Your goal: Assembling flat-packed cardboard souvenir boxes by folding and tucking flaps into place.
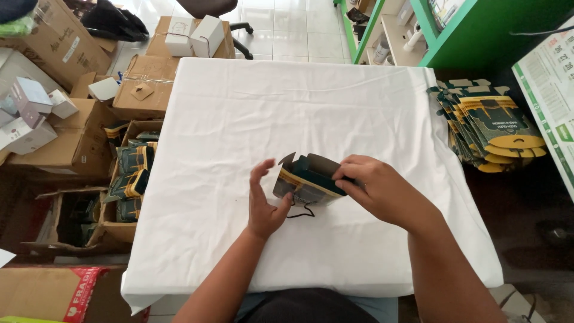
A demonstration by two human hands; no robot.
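Observation:
A small dark green and yellow paper box (306,180), partly folded with its top flaps open, sits on the white cloth-covered table (299,113) in front of me. My right hand (373,188) pinches the box's right upper edge. My left hand (265,200) is at the box's left side, fingers spread and upright, thumb near its lower corner beside a thin black cord loop (302,212).
A fanned stack of flat unfolded green and yellow boxes (493,128) lies at the table's right edge. Left of the table stand cardboard cartons (78,146), one holding folded boxes (133,173). A green shelf (472,33) is far right. An office chair base (239,30) is beyond the table.

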